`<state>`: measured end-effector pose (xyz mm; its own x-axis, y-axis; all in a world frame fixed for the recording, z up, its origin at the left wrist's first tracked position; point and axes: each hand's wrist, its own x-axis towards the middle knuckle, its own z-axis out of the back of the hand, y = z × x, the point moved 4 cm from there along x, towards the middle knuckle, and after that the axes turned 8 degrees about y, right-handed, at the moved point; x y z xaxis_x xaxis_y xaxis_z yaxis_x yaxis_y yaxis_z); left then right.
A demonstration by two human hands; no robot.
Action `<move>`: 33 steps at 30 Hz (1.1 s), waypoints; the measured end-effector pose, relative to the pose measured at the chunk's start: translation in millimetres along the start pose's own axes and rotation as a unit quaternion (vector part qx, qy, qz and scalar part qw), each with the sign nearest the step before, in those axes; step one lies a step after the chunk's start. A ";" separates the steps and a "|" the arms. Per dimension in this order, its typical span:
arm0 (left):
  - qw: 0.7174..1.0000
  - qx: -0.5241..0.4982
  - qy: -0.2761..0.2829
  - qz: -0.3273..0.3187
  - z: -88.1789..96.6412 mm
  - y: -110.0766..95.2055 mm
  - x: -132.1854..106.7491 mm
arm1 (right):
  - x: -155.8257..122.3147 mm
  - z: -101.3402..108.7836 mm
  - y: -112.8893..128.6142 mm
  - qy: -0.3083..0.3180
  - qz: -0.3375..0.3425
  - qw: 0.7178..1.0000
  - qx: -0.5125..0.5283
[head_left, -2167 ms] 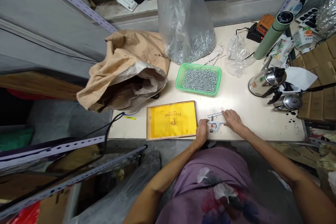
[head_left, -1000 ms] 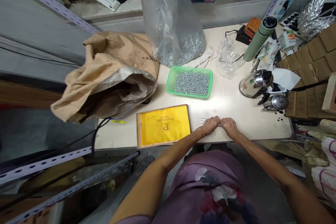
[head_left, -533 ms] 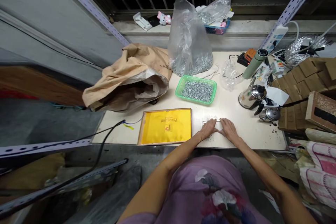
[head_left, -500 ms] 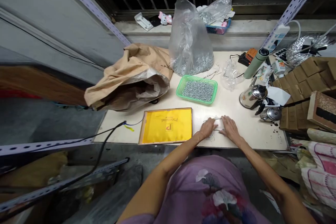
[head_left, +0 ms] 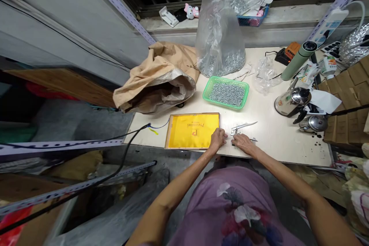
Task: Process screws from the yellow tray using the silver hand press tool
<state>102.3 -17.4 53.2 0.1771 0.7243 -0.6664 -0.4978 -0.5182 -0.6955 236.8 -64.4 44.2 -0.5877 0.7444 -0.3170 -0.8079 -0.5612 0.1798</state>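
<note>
My left hand (head_left: 218,139) has curled fingers at the right edge of a flat yellow printed pouch (head_left: 181,132) lying in a shallow brown frame. What those fingers hold, if anything, is too small to make out. Just to the right, my right hand (head_left: 244,143) has its fingertips closed on the near end of a metal piece (head_left: 235,131). This piece has a small plate with holes and thin long arms pointing right, one passing partly under the hand. A green plastic basket (head_left: 205,94) full of small silver screws stands beyond the hands.
Behind the basket, a clear bag (head_left: 217,38) bulges with more screws. An open brown paper sack (head_left: 161,80) lies at the left. A green flask (head_left: 296,63), a glass pot (head_left: 291,102) and a steel pot (head_left: 314,123) stand right. A black cable (head_left: 127,140) hangs at left.
Both hands were together around the metal piece. My left hand has moved left to the pouch's edge, uncovering part of the metal piece. The whole view has also shifted.
</note>
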 end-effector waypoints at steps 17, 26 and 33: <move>0.926 0.351 0.100 -0.098 -38.0 24.1 -31.9 | 9.7 1.2 -31.4 -0.084 -0.017 0.974 0.209; 0.823 0.526 0.174 -0.130 -53.9 13.1 -22.8 | -8.1 14.3 -102.1 -0.034 -0.187 0.980 0.053; 0.784 0.577 0.177 -0.148 -57.0 20.3 -22.8 | 13.7 14.4 -81.6 -0.067 -0.130 0.988 0.044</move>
<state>136.5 -70.4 39.0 0.5523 0.4582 -0.6964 -0.7910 0.5519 -0.2641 294.1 -3.2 38.6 -0.3558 0.9035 -0.2390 -0.9295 -0.3155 0.1912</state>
